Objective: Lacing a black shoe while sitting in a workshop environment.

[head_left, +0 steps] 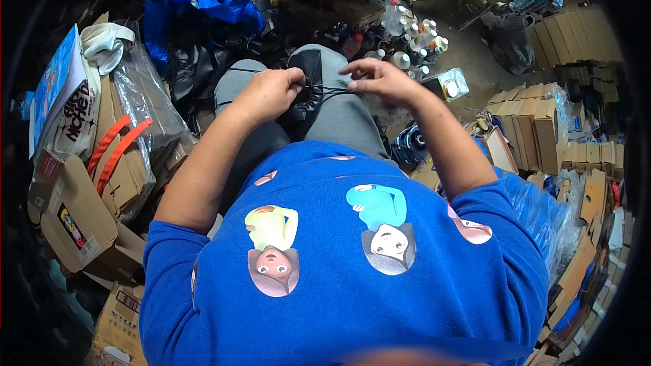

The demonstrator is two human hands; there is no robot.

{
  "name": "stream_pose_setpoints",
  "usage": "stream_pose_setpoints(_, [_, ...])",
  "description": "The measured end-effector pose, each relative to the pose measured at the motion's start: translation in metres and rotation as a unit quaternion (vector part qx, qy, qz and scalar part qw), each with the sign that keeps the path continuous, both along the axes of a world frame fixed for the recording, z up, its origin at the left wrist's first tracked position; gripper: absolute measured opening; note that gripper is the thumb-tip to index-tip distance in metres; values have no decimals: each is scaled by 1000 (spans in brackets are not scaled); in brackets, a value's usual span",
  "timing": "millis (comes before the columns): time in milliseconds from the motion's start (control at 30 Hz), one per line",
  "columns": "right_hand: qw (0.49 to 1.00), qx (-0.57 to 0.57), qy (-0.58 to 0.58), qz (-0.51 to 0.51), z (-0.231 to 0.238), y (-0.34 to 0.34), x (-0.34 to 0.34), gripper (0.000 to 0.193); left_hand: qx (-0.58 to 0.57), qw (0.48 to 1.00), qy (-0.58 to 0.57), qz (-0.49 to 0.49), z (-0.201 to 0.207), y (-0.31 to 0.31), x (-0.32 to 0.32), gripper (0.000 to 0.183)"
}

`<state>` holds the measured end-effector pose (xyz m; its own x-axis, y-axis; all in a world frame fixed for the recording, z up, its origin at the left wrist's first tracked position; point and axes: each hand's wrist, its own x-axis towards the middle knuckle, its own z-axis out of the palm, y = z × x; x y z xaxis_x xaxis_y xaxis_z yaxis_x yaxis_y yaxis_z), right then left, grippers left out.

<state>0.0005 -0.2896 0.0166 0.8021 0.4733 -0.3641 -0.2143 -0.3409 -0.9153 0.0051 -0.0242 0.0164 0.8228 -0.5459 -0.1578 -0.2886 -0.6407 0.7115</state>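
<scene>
On my lap rests a black lace-up shoe point(308, 66), its tongue pointing away from me and its opening dark. My left hand point(271, 92) is closed on the shoe's near left edge, thumb and forefinger pinched together. Black shoelaces point(332, 91) run from the shoe to the right, across my grey trousers point(349, 122). At their far end is my right hand point(386, 81), thumb against the lace and forefinger raised a little apart. The other fingers of that hand are partly hidden.
A blue bag point(203, 7) and black shoes point(188, 71) lie ahead on the left. Several bottles point(401, 60) stand ahead on the right. Flattened cardboard point(129, 169) leans at my left; stacked cardboard boxes point(525, 122) and clear plastic point(539, 213) crowd my right.
</scene>
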Motion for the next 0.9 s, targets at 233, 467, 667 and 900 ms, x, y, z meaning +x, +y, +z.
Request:
stream_pose_setpoints(233, [1000, 14, -7, -8, -7, 0, -10, 13, 14, 1000, 9, 18, 9, -3, -4, 24])
stream_pose_setpoints(467, [999, -1, -14, -34, -1, 9, -11, 28, 45, 998, -14, 51, 7, -17, -2, 31])
stream_pose_setpoints(667, [998, 38, -26, -45, -14, 19, -19, 14, 48, 996, -24, 67, 11, -19, -8, 35])
stream_pose_setpoints(900, [997, 66, 8, -45, 20, -4, -5, 13, 64, 995, -25, 74, 16, -24, -6, 38])
